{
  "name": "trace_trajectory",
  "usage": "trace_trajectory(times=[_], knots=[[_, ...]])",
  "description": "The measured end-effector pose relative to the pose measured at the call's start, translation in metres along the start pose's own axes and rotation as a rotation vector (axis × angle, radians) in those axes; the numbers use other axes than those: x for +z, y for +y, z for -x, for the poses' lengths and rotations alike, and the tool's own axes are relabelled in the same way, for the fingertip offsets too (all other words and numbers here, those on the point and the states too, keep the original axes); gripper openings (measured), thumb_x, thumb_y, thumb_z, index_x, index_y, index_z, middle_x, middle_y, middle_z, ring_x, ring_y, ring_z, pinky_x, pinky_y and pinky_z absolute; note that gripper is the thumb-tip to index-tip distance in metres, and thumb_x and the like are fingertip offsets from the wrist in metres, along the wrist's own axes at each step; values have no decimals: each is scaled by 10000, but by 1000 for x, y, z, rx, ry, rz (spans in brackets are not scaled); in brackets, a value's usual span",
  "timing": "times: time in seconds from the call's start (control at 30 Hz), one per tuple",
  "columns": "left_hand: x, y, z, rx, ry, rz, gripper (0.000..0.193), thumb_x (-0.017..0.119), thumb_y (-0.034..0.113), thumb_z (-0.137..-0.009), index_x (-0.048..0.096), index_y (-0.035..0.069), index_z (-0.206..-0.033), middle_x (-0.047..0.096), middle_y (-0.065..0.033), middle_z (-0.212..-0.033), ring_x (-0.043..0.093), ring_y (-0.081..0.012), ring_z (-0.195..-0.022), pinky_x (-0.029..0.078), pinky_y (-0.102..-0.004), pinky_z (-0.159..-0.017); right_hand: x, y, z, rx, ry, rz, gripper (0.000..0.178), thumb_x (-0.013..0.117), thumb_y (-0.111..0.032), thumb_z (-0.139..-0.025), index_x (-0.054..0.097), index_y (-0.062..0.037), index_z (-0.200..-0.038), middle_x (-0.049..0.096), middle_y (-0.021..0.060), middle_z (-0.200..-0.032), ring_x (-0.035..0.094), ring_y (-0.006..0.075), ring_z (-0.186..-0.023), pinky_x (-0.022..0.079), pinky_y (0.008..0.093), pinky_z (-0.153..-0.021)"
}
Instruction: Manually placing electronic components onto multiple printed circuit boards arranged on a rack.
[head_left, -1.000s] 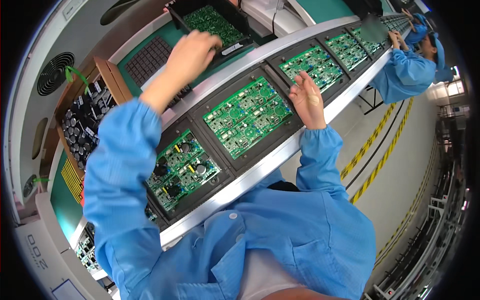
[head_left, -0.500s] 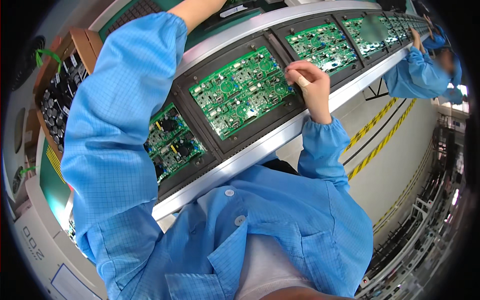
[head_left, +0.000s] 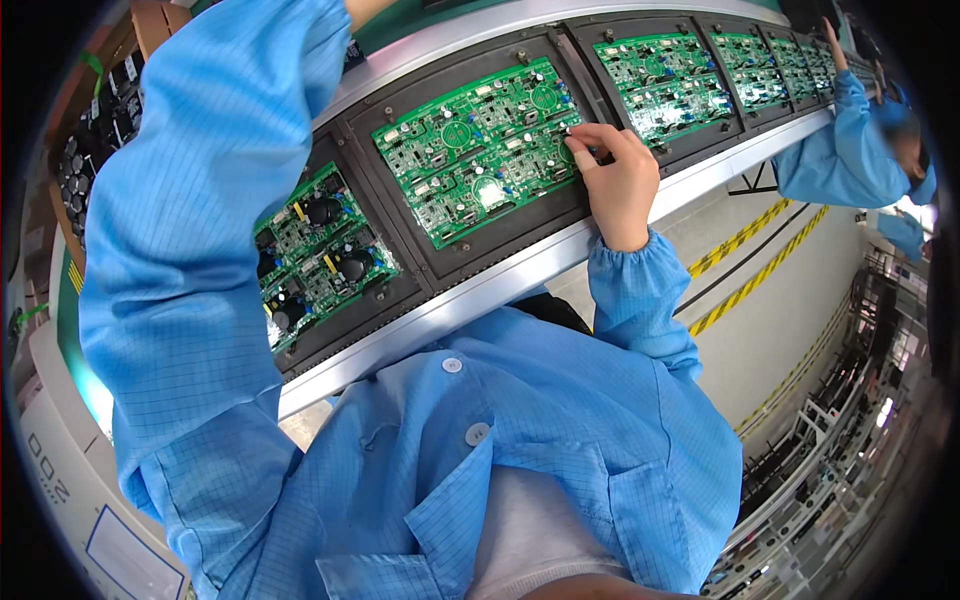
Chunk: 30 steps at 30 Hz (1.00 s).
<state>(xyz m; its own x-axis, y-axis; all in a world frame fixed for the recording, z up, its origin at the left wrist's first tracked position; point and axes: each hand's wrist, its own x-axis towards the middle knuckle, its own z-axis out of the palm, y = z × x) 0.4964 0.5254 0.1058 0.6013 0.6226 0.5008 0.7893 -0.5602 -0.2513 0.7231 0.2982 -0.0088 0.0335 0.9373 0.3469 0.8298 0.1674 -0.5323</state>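
My right hand (head_left: 622, 185) is over the right edge of a green circuit board (head_left: 480, 190), with thumb and index finger pinched together. Something tiny may be between the fingertips, but it is too small to name. The board sits in a black carrier tray (head_left: 450, 262) and bears small white, blue and black parts. My left arm (head_left: 200, 170) reaches up past the far side of the line; only the wrist shows at the top edge, the hand being outside the picture. Left of the middle board lies another green board (head_left: 318, 245) with large round black parts and yellow ones.
More circuit boards (head_left: 665, 85) in trays run along the line to the far right. A metal rail (head_left: 430, 318) edges the near side. At the left stands a cardboard box (head_left: 160, 25) beside round black components (head_left: 75, 185). A co-worker in a blue sleeve (head_left: 840, 150) is at far right.
My right hand has moved slightly left, with the fingertips now over the board's right edge. My left hand stays outside the picture, its forearm shifted left. The view has shifted a little.
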Motion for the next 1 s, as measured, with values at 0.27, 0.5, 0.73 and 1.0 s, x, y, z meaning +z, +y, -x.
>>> trace_trajectory(times=[0.27,0.5,0.73,1.0], knots=[[-89,32,60,-54,-109,284,115,699,197,-840,749,105,-888,717,-166,-773,728,-341,-775,574,-459,-683,6,-6,-1,-16,-13,-34,172,848,-84,-789,776,-96,-945,742,18,-808,632,157,-662,503,307,-629],[-78,54,128,28,-280,469,98,721,217,-879,718,128,-920,724,-57,-895,709,-275,-918,578,-415,-740,8,-7,2,-16,-4,54,158,841,-100,-794,771,-113,-935,761,-5,-822,663,156,-688,497,310,-685],[-59,84,183,35,-372,613,58,710,204,-889,706,153,-917,674,-32,-845,692,-247,-911,593,-412,-672,12,-11,3,6,14,118,127,824,-148,-820,756,-151,-928,765,-46,-828,662,139,-701,460,314,-707],[-38,93,201,402,-88,430,94,679,174,-711,670,170,-805,578,61,-795,604,-124,-821,537,-262,-592,14,-7,0,-41,42,135,108,819,-202,-839,744,-182,-914,682,-29,-721,638,158,-662,431,330,-660]])
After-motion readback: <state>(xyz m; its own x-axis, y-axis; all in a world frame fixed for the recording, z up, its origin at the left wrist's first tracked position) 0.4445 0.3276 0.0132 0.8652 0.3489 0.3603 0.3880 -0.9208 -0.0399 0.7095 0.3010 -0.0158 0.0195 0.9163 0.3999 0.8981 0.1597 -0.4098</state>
